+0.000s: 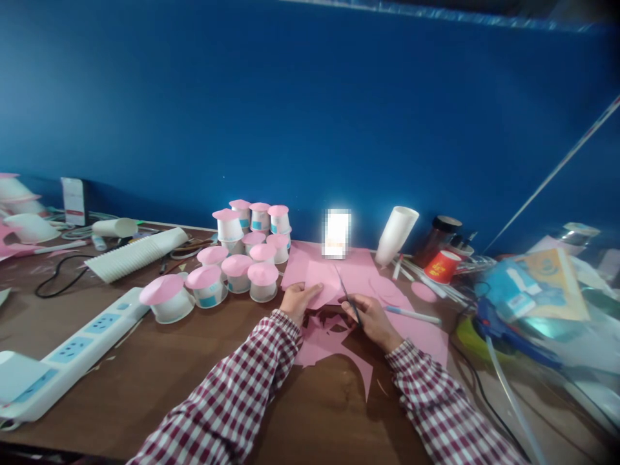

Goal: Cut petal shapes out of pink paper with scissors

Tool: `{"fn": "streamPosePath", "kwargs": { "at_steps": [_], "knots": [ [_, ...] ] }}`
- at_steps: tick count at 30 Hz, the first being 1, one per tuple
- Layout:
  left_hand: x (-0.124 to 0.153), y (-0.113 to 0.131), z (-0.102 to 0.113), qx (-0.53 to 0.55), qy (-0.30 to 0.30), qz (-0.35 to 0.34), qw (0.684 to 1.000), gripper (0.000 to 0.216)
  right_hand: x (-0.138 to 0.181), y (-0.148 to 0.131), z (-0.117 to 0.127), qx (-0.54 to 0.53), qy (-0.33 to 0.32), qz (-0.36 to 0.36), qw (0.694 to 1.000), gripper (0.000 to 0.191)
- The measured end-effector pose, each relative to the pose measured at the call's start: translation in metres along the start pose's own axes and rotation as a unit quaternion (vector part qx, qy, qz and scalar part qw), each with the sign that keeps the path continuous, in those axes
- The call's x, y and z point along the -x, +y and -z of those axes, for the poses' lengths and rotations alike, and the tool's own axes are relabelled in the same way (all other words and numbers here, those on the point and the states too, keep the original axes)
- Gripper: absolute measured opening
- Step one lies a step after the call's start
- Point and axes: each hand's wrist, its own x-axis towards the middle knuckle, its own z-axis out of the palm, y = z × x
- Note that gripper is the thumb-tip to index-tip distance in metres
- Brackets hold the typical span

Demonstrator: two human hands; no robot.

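My left hand [299, 301] is closed on the left edge of a pink paper sheet [325, 276], thumb on top. In my right hand [372, 318] is a pair of scissors [352, 302], its blades pointing up and left at the right edge of that sheet. Whether the blades are apart is too small to tell. Below both hands lie pink paper offcuts [327, 345] with curved cut edges. Larger pink paper [298, 258] spreads on the table behind. A pale marker pen [413, 315] rests to the right of my right hand.
Several white paper cups [207, 287] with pink paper tops stand at the left. Beyond them lies a white power strip [77, 345]. A stack of white cups [398, 234], a red cup [442, 266] and a dark jar [438, 236] stand at the right, near plastic bags [581, 336].
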Motion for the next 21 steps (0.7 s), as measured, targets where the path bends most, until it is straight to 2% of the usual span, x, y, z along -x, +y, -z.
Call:
{"fn": "streamPosePath", "kwargs": {
  "at_steps": [11,21],
  "knots": [
    [-0.0022,-0.0011,0.0029,-0.022,-0.018,-0.011,1.0,0.034,-0.0004,0.0013,-0.0005,-0.057,-0.006,-0.031,0.998,0.033],
    [0.0004,0.0006,0.0031,-0.037,-0.028,0.008,0.999,0.033,-0.0025,0.0064,0.0036,-0.053,-0.012,-0.026,0.998,0.035]
  ]
}}
